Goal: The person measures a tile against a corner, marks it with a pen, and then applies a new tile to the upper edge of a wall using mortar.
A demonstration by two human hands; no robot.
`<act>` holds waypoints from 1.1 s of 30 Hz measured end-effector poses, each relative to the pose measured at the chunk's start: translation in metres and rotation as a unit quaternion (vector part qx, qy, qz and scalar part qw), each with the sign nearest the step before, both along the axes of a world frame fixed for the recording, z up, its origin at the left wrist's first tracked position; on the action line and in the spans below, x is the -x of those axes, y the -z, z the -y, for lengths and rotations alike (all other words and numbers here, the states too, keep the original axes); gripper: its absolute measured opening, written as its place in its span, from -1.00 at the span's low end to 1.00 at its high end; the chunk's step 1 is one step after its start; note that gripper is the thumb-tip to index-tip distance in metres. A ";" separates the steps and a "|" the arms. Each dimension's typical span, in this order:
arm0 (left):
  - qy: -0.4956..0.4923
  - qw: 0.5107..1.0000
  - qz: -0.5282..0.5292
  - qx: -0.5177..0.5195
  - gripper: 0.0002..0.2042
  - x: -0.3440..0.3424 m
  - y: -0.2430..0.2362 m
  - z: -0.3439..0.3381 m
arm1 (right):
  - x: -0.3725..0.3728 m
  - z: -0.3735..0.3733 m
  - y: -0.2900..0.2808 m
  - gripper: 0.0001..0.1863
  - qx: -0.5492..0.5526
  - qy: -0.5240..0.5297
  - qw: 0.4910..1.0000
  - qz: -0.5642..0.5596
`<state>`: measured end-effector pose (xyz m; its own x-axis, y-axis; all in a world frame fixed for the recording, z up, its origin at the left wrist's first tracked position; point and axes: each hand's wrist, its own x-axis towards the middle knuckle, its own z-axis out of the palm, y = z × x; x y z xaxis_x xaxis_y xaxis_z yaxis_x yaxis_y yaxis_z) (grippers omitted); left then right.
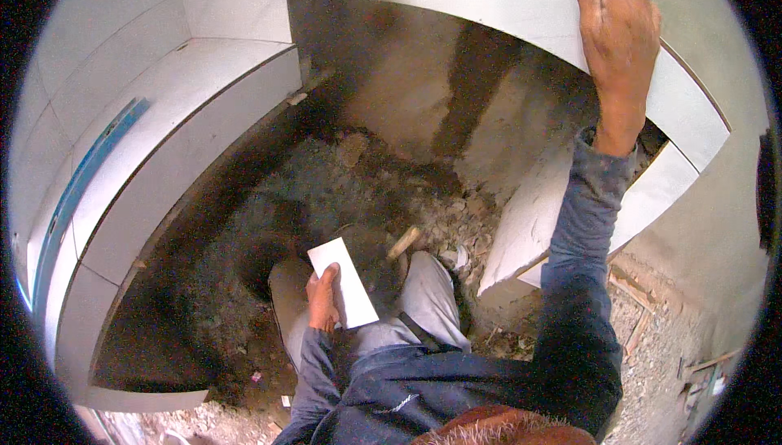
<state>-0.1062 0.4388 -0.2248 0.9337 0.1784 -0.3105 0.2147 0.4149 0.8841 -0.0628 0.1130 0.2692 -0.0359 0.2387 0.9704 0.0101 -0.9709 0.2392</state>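
Note:
In my left hand (pixel 323 298) is a white rectangular tile piece (pixel 345 282), held tilted over my lap with the thumb on its face. My right hand (pixel 621 46) reaches far up to the white-tiled ledge (pixel 521 9), its fingers bent at the top edge of the view. Something thin and tan shows at those fingertips, but the frame cuts it off and I cannot make out what it is.
A white-tiled ledge (pixel 191 86) curves along the left, with a blue spirit level (pixel 90 156) lying on it. Below the ledges is a dark recess with rubble (pixel 464 217) on its floor. A tiled upright panel (pixel 529 217) stands at the right, near wood scraps (pixel 639 331).

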 end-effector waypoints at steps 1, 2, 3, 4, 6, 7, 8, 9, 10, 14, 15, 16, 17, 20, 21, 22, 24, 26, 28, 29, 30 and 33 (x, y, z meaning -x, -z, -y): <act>0.004 1.000 0.016 0.009 -0.52 -0.002 0.005 0.000 | -0.005 -0.003 0.000 -0.64 -0.042 -0.032 0.997 -0.051; 0.010 1.000 0.003 0.010 -0.54 -0.003 0.002 0.005 | -0.009 0.000 0.002 -0.66 -0.005 0.047 0.998 -0.039; 0.015 1.000 -0.007 0.009 -0.56 -0.005 -0.006 0.010 | -0.017 0.010 0.008 -0.68 0.030 0.124 0.992 -0.023; 0.021 1.000 -0.017 0.007 -0.58 -0.008 -0.010 0.013 | -0.022 0.016 0.011 -0.70 0.065 0.201 0.977 -0.008; 0.028 0.999 -0.034 0.024 -0.59 -0.013 0.000 0.009 | -0.026 0.010 0.009 -0.67 0.060 0.186 0.981 0.001; 0.040 0.998 -0.040 0.031 -0.60 -0.017 0.005 0.009 | -0.026 0.008 0.009 -0.66 0.058 0.179 0.982 0.005; 0.056 0.996 -0.049 0.039 -0.60 -0.019 0.008 0.010 | -0.026 0.008 0.009 -0.66 0.061 0.168 0.984 0.001; 0.061 0.997 -0.047 0.031 -0.62 -0.023 0.018 0.011 | -0.026 0.009 0.007 -0.66 0.064 0.153 0.986 0.000; 0.070 0.994 -0.069 0.040 -0.62 -0.031 0.031 0.010 | -0.027 0.009 0.003 -0.66 0.068 0.139 0.988 0.001; 0.124 0.988 -0.058 0.071 -0.59 -0.029 0.061 0.021 | -0.017 0.025 -0.001 -0.66 0.104 0.123 0.986 0.033; 0.139 0.986 -0.051 0.071 -0.58 -0.034 0.068 0.022 | -0.015 0.016 0.000 -0.65 0.071 0.138 0.988 0.019; 0.141 0.984 -0.104 0.021 -0.58 -0.030 0.037 0.025 | -0.010 0.011 0.003 -0.64 0.040 0.177 0.983 0.004; 0.115 0.989 -0.083 0.032 -0.59 -0.031 0.043 0.001 | -0.022 -0.005 0.008 -0.63 0.053 0.138 0.988 0.039; 0.131 0.985 -0.090 0.075 -0.61 -0.020 0.033 0.017 | -0.027 -0.014 -0.019 -0.61 0.143 0.142 0.977 0.069; 0.146 0.983 -0.101 0.047 -0.61 -0.011 0.009 0.016 | -0.025 -0.015 -0.017 -0.63 0.128 0.135 0.980 0.065; 0.104 0.992 -0.055 0.036 -0.59 -0.023 0.025 -0.008 | -0.044 -0.031 -0.020 -0.65 0.107 0.080 0.987 0.091; 0.112 0.991 -0.072 -0.019 -0.56 -0.022 0.020 -0.005 | -0.039 -0.030 -0.018 -0.66 0.105 0.076 0.985 0.113; 0.096 0.991 -0.088 -0.026 -0.53 -0.027 0.048 -0.004 | -0.039 -0.024 -0.013 -0.67 0.114 0.089 0.980 0.139; 0.083 0.991 -0.100 -0.022 -0.50 -0.033 0.062 -0.013 | -0.047 -0.022 -0.008 -0.67 0.093 0.057 0.987 0.120; 0.087 0.990 -0.106 -0.011 -0.48 -0.034 0.065 -0.018 | -0.050 -0.024 -0.008 -0.68 0.087 0.026 0.990 0.109; 0.092 0.989 -0.112 0.000 -0.46 -0.035 0.066 -0.021 | -0.051 -0.026 -0.008 -0.68 0.082 -0.005 0.992 0.098; 0.090 0.991 -0.099 -0.019 -0.46 -0.030 0.064 -0.015 | -0.046 -0.027 -0.008 -0.70 0.084 0.048 0.990 0.107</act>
<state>-0.0759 0.4542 -0.2885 0.8732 0.0288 -0.4866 0.4529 0.3212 0.8317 -0.0167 0.1398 0.2767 -0.2066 0.4084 0.8891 -0.1480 -0.9113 0.3842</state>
